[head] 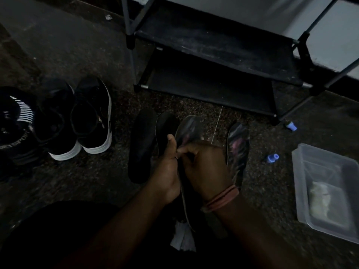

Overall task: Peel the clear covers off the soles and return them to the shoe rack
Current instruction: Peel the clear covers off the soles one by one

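A: What are you looking at, surface by surface?

B: Your floor (81,181) is rough and speckled, like coarse stone or carpet; you can't tell which in this light. The shoe rack (217,47) has matt dark shelves that look like cloth, dusty, on smooth tubes that look like metal.

A: And the soles?

B: The bare sole (140,144) on the floor is matt black. The clear cover (191,127) in front of you is glossy film, catching light. The wrapped sole (238,146) shines the same way.

A: Anything else?

B: The container (326,187) is frosted, translucent plastic. The shoes (77,117) look like matt dark cloth with smooth white rims.
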A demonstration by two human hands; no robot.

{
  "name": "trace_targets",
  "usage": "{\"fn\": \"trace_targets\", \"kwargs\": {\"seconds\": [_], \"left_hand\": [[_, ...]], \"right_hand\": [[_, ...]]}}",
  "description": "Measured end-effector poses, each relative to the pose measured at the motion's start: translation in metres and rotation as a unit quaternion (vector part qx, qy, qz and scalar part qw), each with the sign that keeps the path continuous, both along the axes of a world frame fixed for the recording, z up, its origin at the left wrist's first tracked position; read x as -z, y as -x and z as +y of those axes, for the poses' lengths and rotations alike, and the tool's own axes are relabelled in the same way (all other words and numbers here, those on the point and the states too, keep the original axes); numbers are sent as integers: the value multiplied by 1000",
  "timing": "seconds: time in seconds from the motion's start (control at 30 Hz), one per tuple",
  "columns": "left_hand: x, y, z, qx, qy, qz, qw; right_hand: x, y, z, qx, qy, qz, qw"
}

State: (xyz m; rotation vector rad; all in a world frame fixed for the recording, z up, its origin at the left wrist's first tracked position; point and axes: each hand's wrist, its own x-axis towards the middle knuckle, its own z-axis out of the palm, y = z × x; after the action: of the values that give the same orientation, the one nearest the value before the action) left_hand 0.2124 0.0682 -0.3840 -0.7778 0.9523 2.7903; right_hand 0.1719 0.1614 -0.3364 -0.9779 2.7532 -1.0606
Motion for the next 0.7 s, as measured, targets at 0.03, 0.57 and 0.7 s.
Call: {"fn": "trace_targets", "kwargs": {"seconds": [0.03, 0.57, 0.7], "left_hand": [[-1, -1, 0, 7, 1, -1, 1000], [8, 1, 6, 55, -12, -17, 998], [6, 0, 0, 22, 2, -12, 1000]], "right_hand": [[1, 5, 2, 8, 9, -15, 1000], [6, 27, 20, 80, -32, 104, 991], [1, -2, -2, -3, -22, 68, 997]]}}
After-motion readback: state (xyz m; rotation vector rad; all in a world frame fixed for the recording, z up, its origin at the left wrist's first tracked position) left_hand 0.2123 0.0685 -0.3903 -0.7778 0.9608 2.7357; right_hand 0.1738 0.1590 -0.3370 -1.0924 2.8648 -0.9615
